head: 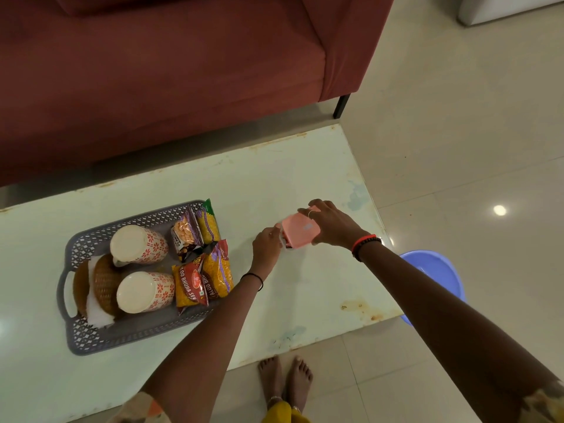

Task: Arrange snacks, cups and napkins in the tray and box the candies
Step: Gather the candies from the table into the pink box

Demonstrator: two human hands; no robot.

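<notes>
Tray packed on the pale table [305, 166]; you are closing the pink candy box.

The grey lattice tray [91, 340] at your left already carries two patterned paper cups [139, 244], snack packets [201, 276] along its right side, and white napkins [96, 315] under wicker coasters, so what remains looks like the boxing. The pink candy box [297, 232] sits right of the tray, well apart from it. Your right hand [331, 222] arches over its lid from the far side, fingers curled onto the top edge; your left hand [267, 244] pinches at its left end, where something white shows. Press the lid down evenly and keep wrappers clear of the seam, steadying the base with your left hand.
</notes>
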